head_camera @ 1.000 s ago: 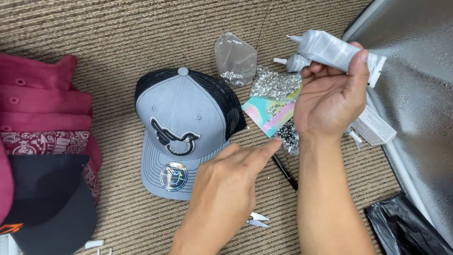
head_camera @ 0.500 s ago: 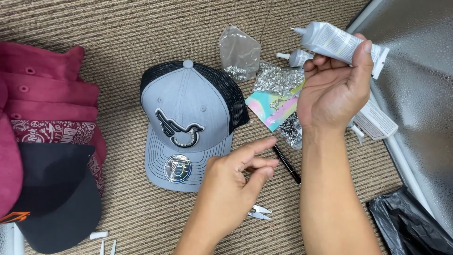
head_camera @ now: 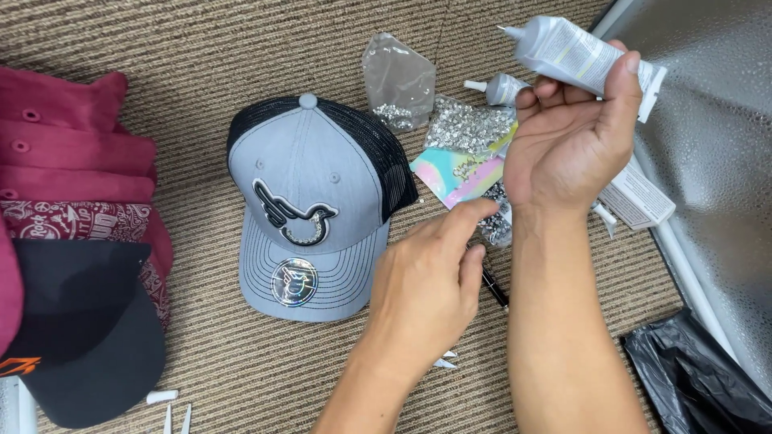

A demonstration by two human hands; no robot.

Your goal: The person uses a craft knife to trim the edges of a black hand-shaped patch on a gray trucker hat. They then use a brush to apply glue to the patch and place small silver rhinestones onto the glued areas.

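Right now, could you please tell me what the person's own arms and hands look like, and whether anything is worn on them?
Both forearms are bare as far as the picture shows: no sleeves visible. The left hand and right hand wear no gloves, and no rings, watch or bracelets are visible. Fingernails are short and unpainted.

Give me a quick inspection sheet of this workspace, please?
Surface: brown ribbed carpet.
Job's things: grey tube, grey cap with bird emblem, black pen.
Clutter: rhinestone bags, pastel card, dark red caps, black bag.
Hands: right hand grips the tube; left hand empty, above the pen, index finger extended.
Cables: nothing seen.
Surroundings: silver textured sheet at right.
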